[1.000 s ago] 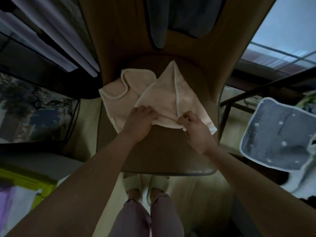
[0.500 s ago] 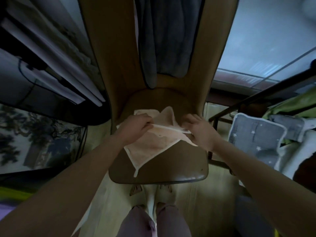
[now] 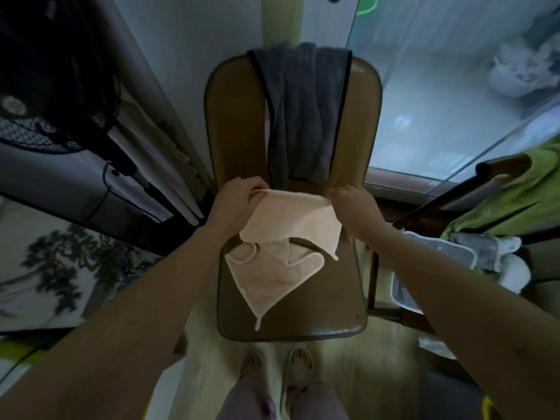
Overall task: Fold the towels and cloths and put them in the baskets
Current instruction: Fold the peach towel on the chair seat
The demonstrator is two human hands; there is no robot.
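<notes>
Two hands, left hand [image 3: 235, 197] and right hand [image 3: 353, 203], pinch the peach cloth [image 3: 291, 219] at its top corners above the chair seat [image 3: 327, 298]; I judge it light, limp, best held by corners.

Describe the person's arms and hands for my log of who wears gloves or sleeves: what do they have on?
Nothing shows on either: the left hand and right hand are bare, with no gloves, rings or watch visible. Both forearms are bare as far as the frame edge; no sleeve shows.

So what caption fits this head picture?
Both hands hold up a peach cloth over the chair.
</notes>
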